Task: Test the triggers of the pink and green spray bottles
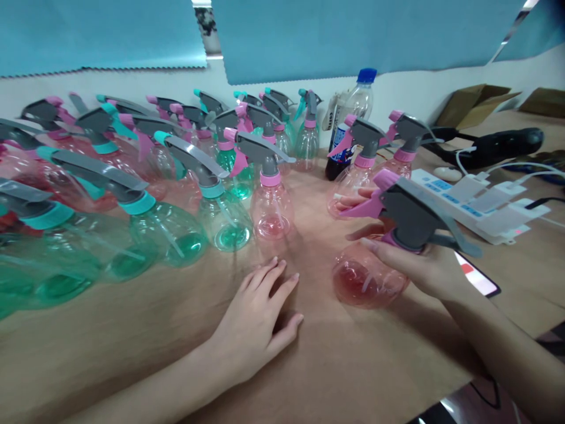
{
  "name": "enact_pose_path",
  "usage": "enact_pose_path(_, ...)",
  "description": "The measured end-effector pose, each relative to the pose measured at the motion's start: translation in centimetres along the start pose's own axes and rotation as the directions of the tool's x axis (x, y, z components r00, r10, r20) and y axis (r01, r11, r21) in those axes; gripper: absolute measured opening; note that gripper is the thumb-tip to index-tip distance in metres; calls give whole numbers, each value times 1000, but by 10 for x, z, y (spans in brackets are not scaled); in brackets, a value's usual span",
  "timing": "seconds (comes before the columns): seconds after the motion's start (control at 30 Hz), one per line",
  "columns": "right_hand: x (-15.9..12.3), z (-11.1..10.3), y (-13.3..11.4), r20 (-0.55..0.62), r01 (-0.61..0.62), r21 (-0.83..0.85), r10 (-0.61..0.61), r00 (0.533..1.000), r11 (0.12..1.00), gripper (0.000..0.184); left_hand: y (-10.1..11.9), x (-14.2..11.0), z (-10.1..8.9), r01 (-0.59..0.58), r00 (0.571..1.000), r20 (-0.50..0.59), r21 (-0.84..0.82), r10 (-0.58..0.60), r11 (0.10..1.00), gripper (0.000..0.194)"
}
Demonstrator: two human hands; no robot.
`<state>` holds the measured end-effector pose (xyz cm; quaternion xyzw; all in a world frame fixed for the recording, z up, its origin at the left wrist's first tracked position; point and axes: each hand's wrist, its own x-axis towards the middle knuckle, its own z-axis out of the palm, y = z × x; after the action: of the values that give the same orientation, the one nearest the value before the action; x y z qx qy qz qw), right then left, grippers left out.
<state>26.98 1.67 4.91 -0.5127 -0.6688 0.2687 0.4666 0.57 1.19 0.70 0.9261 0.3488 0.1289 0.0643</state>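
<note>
My right hand (435,268) is wrapped around the neck of a pink spray bottle (366,277). Its grey head and pink trigger point left, and the body tilts slightly. My left hand (258,312) lies on the brown tabletop (335,365) with fingers spread, holding nothing. Just beyond its fingertips stands another pink spray bottle (272,209), beside a green one (225,221). Behind the held bottle are two more pink-triggered spray bottles, one nearer (348,182) and one farther right (406,156). Some of my right fingers are hidden behind the held bottle.
Several green and pink spray bottles (163,232) crowd the left and back. A dark drink bottle with a blue cap (366,76) stands near the wall. At right are a white power strip (468,206) with plugs and cables, a phone (479,277) and an open cardboard box (472,109).
</note>
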Motion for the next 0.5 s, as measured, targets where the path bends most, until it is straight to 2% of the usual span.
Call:
enact_pose_path(0.1,0,0,-1,27,11,30,-12,1000,999,19,0,-1,1,3,1000,-6,-2,-3,1000,43)
enact_pose_path(0.23,-1,0,2,-7,-12,38,12,1000,999,32,-1,-2,4,1,999,-35,-5,-1,1000,44)
enact_pose_path(0.4,-2,-1,6,-44,-26,-16,25,999,1000,15,-1,-1,3,0,1000,-23,-6,0,1000,44)
enact_pose_path(0.5,-2,-2,6,-28,-26,-28,25,999,999,9,0,-1,0,8,1000,7,-2,-8,1000,44)
